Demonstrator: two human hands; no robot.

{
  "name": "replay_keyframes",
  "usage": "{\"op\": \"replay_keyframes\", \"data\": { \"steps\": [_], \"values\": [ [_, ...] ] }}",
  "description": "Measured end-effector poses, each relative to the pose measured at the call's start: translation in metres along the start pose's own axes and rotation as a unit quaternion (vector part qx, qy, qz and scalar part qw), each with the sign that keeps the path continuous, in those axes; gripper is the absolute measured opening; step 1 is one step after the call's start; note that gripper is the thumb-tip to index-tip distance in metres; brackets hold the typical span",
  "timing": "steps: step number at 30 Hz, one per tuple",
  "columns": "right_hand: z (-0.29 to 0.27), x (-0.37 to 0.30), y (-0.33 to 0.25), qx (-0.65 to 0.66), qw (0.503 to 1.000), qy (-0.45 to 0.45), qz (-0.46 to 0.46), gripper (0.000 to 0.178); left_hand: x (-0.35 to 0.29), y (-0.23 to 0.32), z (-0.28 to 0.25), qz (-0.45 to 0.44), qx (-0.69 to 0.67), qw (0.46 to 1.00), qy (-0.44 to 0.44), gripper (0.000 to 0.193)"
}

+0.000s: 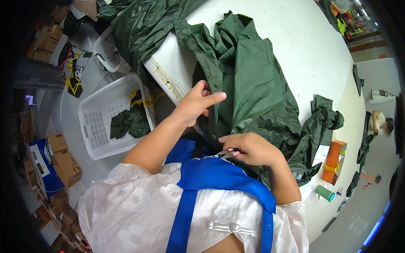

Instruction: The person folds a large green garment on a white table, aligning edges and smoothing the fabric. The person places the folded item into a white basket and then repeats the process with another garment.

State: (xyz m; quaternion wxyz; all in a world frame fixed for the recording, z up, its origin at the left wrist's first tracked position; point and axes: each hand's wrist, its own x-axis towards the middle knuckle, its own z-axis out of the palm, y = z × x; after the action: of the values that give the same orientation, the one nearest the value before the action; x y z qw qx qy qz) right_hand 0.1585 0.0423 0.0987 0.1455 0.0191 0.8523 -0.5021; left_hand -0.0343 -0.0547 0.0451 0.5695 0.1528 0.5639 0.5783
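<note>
A dark green, slightly shiny garment (pixel 257 80) lies bunched over the white table edge in front of me. My left hand (pixel 195 103) grips one of its edges, fingers curled behind the cloth and thumb stretched over it. Close to my blue apron (pixel 223 177), my right hand (pixel 253 148) is closed round small thread snips (pixel 228 153). Their pale blades and a bit of pink handle show, pointing left. The right fingertips are against the lower part of the garment.
White plastic baskets stand on the floor to the left; the nearer basket (pixel 95 145) contains dark green cloth. More green fabric (pixel 143 29) hangs over the far table edge. At right are an orange box (pixel 334 158) and a green thread spool (pixel 324 193). Cardboard boxes (pixel 65 164) stand far left.
</note>
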Motion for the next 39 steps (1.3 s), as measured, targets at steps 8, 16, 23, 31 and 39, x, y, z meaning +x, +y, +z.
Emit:
{"op": "replay_keyframes", "data": {
  "steps": [8, 16, 23, 31, 39],
  "values": [
    [-0.014, -0.006, 0.009, 0.111, 0.977, 0.176, 0.047, 0.017, -0.006, -0.016, -0.005, 0.031, -0.131, 0.99, -0.044, 0.032],
    [0.011, 0.023, 0.017, 0.121, 0.934, 0.321, 0.096, 0.013, -0.004, -0.032, 0.011, 0.24, 0.09, 0.966, 0.037, 0.05],
    [0.014, 0.02, 0.026, 0.125, 0.945, 0.301, 0.021, 0.015, -0.01, -0.006, 0.0, 0.42, 0.444, 0.791, 0.029, 0.031],
    [0.011, 0.015, 0.033, 0.128, 0.922, 0.361, -0.046, 0.013, -0.008, 0.004, 0.014, 0.388, 0.318, 0.865, -0.027, 0.012],
    [-0.003, 0.001, 0.0, 0.09, 0.891, 0.421, 0.143, 0.015, -0.015, 0.006, 0.028, 0.491, 0.369, 0.789, 0.02, 0.013]
  ]
}}
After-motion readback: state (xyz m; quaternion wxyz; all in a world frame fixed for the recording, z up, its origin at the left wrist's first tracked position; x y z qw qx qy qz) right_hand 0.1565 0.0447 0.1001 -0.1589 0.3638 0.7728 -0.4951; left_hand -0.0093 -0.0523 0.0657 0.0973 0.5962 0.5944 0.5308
